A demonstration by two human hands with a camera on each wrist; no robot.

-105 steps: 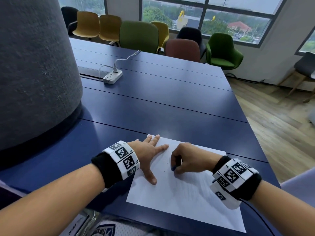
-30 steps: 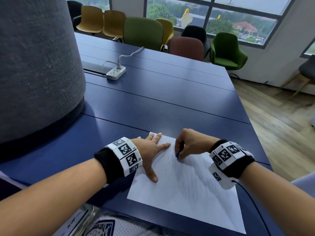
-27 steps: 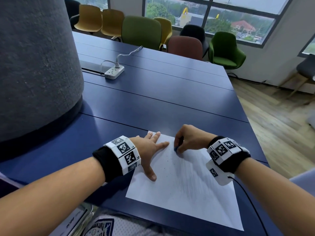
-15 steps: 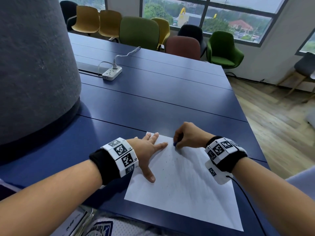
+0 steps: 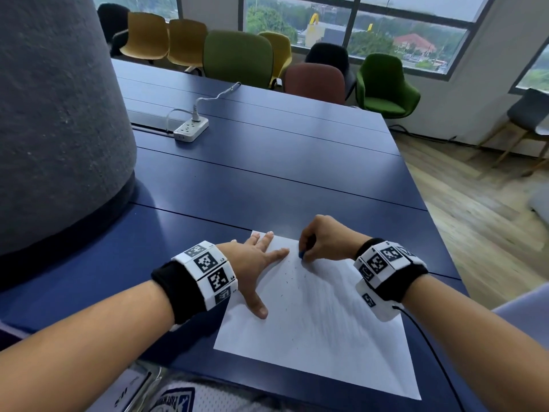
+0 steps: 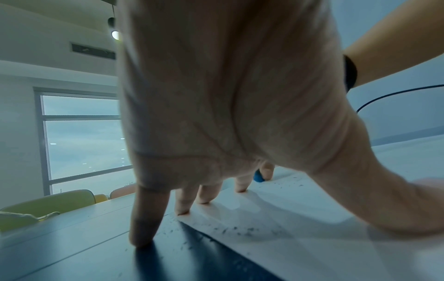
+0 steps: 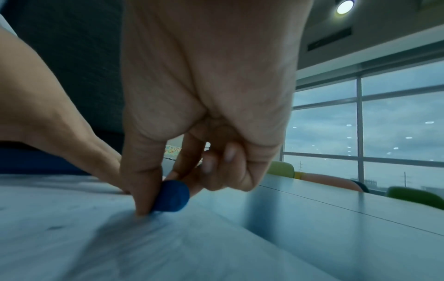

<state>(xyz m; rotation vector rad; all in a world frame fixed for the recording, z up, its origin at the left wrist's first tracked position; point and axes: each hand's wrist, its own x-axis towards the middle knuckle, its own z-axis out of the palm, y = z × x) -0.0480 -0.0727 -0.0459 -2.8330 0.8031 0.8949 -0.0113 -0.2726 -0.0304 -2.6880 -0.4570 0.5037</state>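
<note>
Rubbing is being done at the far edge of a white sheet of paper (image 5: 320,331), at about 12 o'clock on it. There a small blue eraser (image 7: 171,196) is pinched between the thumb and the first fingers of the right hand (image 5: 323,240), with its tip touching the paper; the other fingers are curled into the palm. The sheet is held down at its 10 o'clock corner by the left hand (image 5: 252,260), whose fingers are straight and spread. The thumb and most fingertips are pressed on the paper, and the little finger is set on the blue table (image 5: 267,179) just beside the edge. The greatest risk is judged to lie at the far edge: if a stroke is carried outward past it, the paper could be caught, buckled or torn. Since only one corner is weighted and the 5 o'clock corner is free, the sheet could also be swung about the left hand by a hard sideways stroke. The eraser is rounded and little of it is exposed, so it could be squeezed out of the pinch, or the paper scuffed by a fingernail. The dark eraser crumbs (image 6: 240,229) scattered near the left hand could be smeared into grey streaks if they are rubbed over.
</note>
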